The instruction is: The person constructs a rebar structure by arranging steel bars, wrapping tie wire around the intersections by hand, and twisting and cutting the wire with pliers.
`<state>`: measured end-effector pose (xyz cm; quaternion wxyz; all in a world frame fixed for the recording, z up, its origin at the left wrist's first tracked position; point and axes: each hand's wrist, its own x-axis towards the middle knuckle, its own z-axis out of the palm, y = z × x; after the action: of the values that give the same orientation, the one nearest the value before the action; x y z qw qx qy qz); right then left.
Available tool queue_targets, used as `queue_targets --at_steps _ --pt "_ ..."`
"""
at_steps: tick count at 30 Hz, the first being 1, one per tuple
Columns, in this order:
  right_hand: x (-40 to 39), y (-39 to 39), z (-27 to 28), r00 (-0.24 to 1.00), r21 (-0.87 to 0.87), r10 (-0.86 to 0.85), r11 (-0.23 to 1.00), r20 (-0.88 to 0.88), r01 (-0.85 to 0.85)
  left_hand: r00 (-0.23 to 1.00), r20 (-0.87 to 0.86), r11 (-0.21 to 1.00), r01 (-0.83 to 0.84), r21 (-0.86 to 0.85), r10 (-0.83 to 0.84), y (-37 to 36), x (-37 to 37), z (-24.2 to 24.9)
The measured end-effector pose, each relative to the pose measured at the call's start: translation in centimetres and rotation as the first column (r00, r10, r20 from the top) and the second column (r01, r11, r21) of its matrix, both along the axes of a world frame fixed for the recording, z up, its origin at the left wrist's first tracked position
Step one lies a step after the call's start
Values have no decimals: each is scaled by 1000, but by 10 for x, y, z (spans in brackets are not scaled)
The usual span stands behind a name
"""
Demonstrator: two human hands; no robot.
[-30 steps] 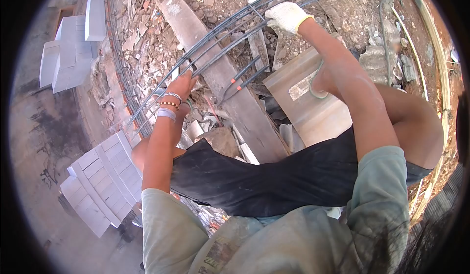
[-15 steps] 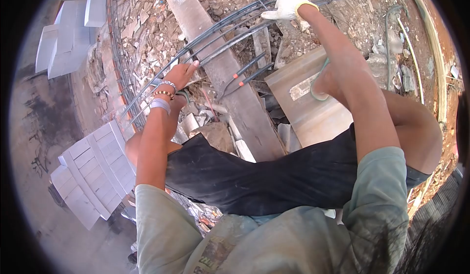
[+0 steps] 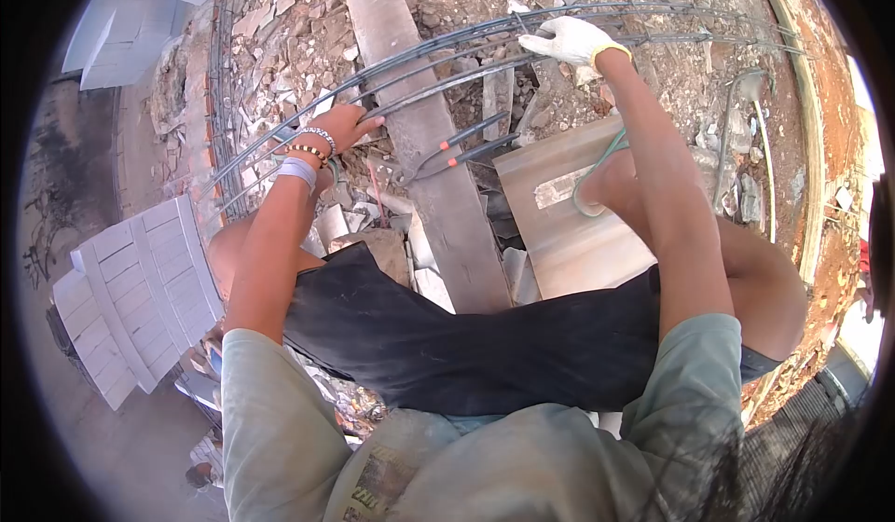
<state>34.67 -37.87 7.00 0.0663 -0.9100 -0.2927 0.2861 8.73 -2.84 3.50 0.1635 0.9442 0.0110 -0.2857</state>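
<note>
"What could go wrong for us here?"

"Our metal rods (image 3: 447,84) run in a long curve across the plank (image 3: 466,242), reaching past both our hands. With that much length beyond us, we judge that one side could spring or roll if it came loose. Our left hand (image 3: 343,129) is bare, so a rough edge could scratch it."

"And underfoot?"

"We squat over loose rubble (image 3: 298,51), with our right foot (image 3: 608,185) on a pale sheet (image 3: 578,254). If that slid, we might tip. The cutters (image 3: 475,130) have their head on the plank and their handles past its edge, so a knock could drop them among the broken pieces."

"How are our hands set?"

"Well apart, both reaching forward. The left lies over the rods, thumb stretched out rightward, its other fingers bent and mostly hidden; we can't tell whether they have hold of a rod."

"The right?"

"Our gloved right hand (image 3: 571,39) is farther along the same rods, fingers half bent, tips pointing in toward the left. Whether it grips or only rests, we can't tell."
</note>
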Motion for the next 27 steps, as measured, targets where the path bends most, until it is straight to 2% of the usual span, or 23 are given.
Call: queue_targets --at_steps 1,3,6,10,13,14,17,18,19,21,24,26,27 --pt "-1 -4 2 1000 79 -29 996 -6 30 1000 23 1000 12 13 -12 2 -1 -4" --pt "-9 -11 18 977 80 -64 996 206 48 998 57 1000 20 12 -21 6 -1 -13" --pt "-26 -24 56 866 79 -63 996 496 27 993 107 997 39 68 -46 4 -1 -4" --pt "-11 -50 79 929 82 -98 994 356 74 999 23 989 26 146 -30 -3 0 1" --pt "-14 -64 98 968 20 -8 1000 250 3 999 33 987 22 160 -28 -9 1 -2" --pt "-20 -70 99 955 56 2 998 297 -19 998 43 984 38 175 -46 -7 3 -7" --pt "-30 -79 101 991 14 -73 997 111 72 1000 14 983 12 184 -15 -11 3 0" --pt "-36 -82 100 989 34 -25 999 144 20 1000 13 980 7 200 -10 -10 3 -5" --pt "-37 -88 85 986 75 -2 997 165 -10 1000 17 976 0 218 -4 -13 4 -1" --pt "-41 -96 66 997 91 -17 996 79 10 1000 20 966 -23 256 18 -17 1 5" --pt "-51 -103 33 997 239 -73 968 -39 81 999 52 961 -16 275 2 -16 -3 -1" --pt "-51 -111 -13 998 346 -49 937 -30 56 998 59 961 -9 276 -8 -15 -4 -6" --pt "-56 -105 -11 999 397 -39 917 -25 45 996 86 965 -28 262 6 -14 -5 -8"
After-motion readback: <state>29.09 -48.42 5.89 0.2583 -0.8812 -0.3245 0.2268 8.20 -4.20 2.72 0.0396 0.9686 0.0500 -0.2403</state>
